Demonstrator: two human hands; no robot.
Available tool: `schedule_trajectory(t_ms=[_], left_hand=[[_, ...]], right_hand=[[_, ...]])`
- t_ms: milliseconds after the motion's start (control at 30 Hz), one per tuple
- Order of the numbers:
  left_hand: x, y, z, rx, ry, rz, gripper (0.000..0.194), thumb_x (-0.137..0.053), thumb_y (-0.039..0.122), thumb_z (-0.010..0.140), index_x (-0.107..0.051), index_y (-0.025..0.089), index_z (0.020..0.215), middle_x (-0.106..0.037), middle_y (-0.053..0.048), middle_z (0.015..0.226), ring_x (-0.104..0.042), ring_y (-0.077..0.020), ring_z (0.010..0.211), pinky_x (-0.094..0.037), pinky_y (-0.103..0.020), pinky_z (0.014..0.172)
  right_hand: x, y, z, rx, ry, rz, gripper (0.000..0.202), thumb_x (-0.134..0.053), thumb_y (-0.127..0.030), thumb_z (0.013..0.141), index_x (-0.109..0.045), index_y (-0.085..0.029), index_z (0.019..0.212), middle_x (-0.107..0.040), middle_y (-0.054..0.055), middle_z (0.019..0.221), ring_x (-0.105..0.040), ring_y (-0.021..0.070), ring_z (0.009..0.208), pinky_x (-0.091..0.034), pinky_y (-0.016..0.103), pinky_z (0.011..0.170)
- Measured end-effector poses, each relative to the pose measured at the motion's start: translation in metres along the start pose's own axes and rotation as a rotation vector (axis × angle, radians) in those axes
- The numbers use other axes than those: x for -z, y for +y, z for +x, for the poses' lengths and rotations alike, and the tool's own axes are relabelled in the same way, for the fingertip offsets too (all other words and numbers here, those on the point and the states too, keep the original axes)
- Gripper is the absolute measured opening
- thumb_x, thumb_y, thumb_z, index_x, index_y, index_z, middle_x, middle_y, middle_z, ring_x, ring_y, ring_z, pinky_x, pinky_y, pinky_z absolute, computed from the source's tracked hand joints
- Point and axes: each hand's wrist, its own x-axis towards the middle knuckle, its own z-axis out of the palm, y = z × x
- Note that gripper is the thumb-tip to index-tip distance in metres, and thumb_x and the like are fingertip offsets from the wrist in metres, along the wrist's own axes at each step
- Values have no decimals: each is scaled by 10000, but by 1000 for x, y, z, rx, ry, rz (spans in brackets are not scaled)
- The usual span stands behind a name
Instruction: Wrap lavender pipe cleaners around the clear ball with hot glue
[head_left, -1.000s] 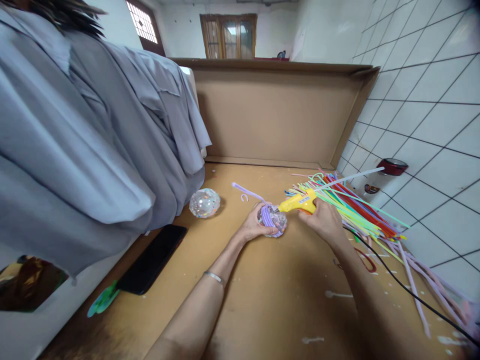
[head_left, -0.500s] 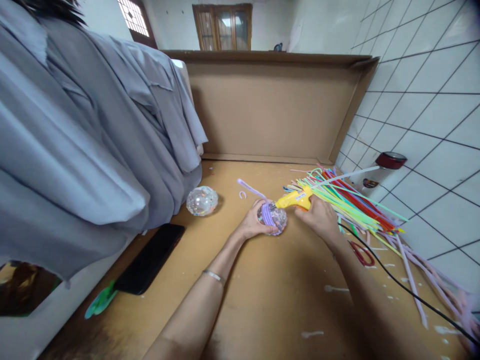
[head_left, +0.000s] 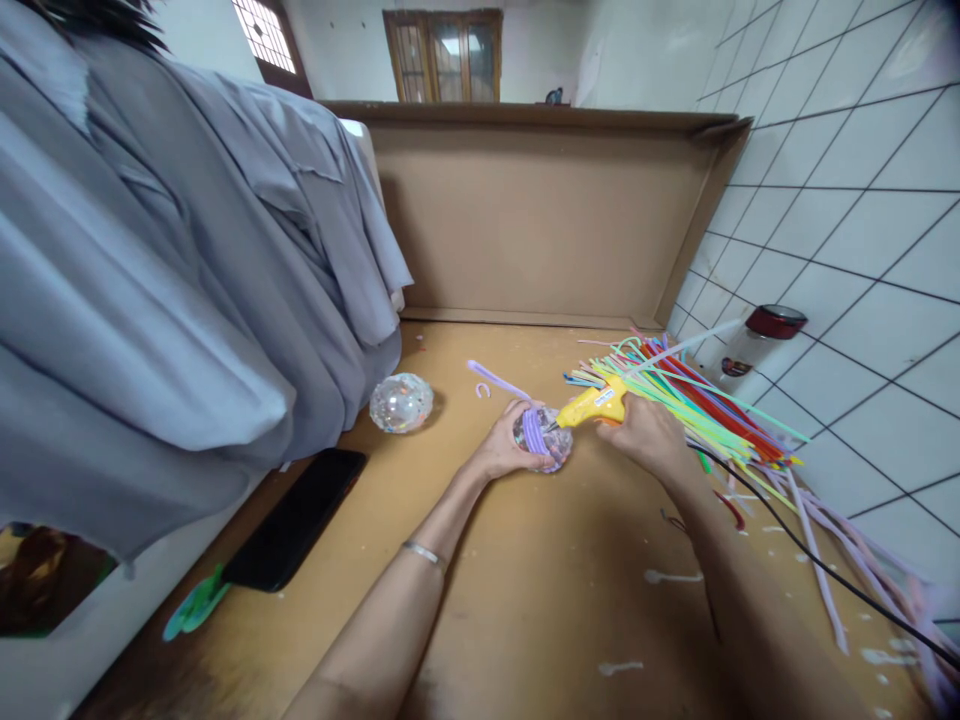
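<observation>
My left hand (head_left: 508, 442) is closed round a clear faceted ball (head_left: 558, 450) on the tabletop. Rows of purple pipe cleaner (head_left: 534, 432) wrap part of the ball, and a loose end of it sticks out to the upper left. In my right hand (head_left: 646, 432) is a yellow glue gun (head_left: 592, 402), a clear glue stick poking out of its back. Its nozzle points at the ball beside the purple rows; whether it touches cannot be made out. A second clear ball (head_left: 401, 403) rests to the left, and a small curled purple piece (head_left: 482, 391) lies between.
Many coloured pipe cleaners (head_left: 697, 400) lie at the right, near a clear jar with a red lid (head_left: 776, 322). Red-handled scissors (head_left: 731, 510) are partly behind my right arm. A black cord (head_left: 810, 560) crosses the right side. A black phone (head_left: 296, 520) lies left; cardboard (head_left: 525, 220) stands behind.
The glue gun's nozzle has shifted slightly down along the purple rows, and my right hand has moved a little with it. My left hand keeps its hold on the ball.
</observation>
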Motion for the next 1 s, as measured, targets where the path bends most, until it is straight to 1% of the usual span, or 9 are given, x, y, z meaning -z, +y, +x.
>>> schedule_trajectory(t_ms=[133, 333, 533, 800, 1000], left_hand=[[0, -2, 0, -4, -6, -7, 846, -889, 332, 459, -535, 205, 1217, -507, -88, 1254, -526, -284, 1185, -412, -415, 1044], [-1, -2, 0, 5, -9, -17, 863, -885, 318, 462, -522, 186, 1234, -522, -92, 1241, -535, -277, 1174, -412, -419, 1049], [-1, -1, 0, 3, -11, -13, 847, -884, 319, 463, -526, 193, 1220, -513, -88, 1247, -535, -281, 1178, -419, -412, 1045], [-1, 1, 0, 15, -5, -20, 857, -885, 311, 451, -524, 183, 1217, -511, -92, 1237, -517, -287, 1198, -406, -421, 1056], [-1, 1, 0, -7, -5, 4, 830, -884, 320, 456, -539, 193, 1200, -504, -88, 1256, -526, -273, 1179, -413, -397, 1041]], right_hand=[[0, -1, 0, -23, 33, 17, 416, -507, -455, 765, -651, -131, 983, -701, 155, 876, -639, 279, 794, -302, 290, 569], [-3, -4, 0, -35, 62, 32, 399, -518, -438, 762, -658, -134, 981, -705, 148, 862, -630, 257, 754, -310, 283, 568], [-5, -4, 0, -13, 56, 27, 417, -501, -435, 774, -649, -122, 1007, -700, 154, 889, -638, 267, 795, -317, 289, 589], [-7, -3, 0, -5, 68, 23, 378, -514, -422, 773, -652, -128, 968, -700, 155, 875, -629, 262, 771, -320, 290, 587], [-6, -3, 0, -1, 60, 8, 339, -528, -409, 775, -659, -139, 932, -697, 156, 887, -633, 264, 776, -330, 293, 591]])
